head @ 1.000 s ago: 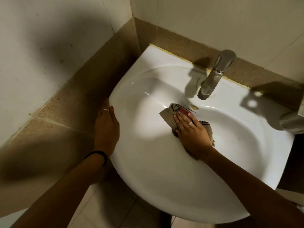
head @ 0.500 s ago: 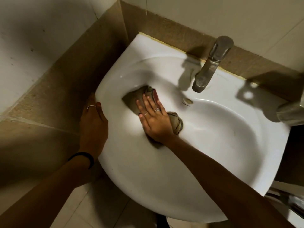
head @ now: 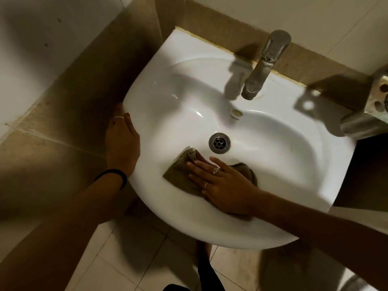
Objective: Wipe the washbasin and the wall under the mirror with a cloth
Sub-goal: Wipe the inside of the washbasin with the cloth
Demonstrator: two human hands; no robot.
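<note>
A white washbasin (head: 273, 206) is fixed to a tiled wall (head: 315, 15). My right hand (head: 224, 185) lies flat on a brown cloth (head: 178, 173), pressing it against the near inner side of the bowl, just in front of the metal drain (head: 219, 143). My left hand (head: 122, 141) grips the basin's left rim, thumb on top and fingers under the edge. A black band circles that wrist. The mirror is out of view.
A chrome tap (head: 264, 64) stands at the back of the basin, over the overflow hole (head: 237, 111). A metal holder (head: 369, 110) juts out from the wall at the right. A brown tile band (head: 73, 106) runs along the left wall. Pale floor tiles (head: 134, 259) lie below.
My right hand has slid the cloth from the bowl's far left side down to its near side, uncovering the drain. My left hand stays on the rim.
</note>
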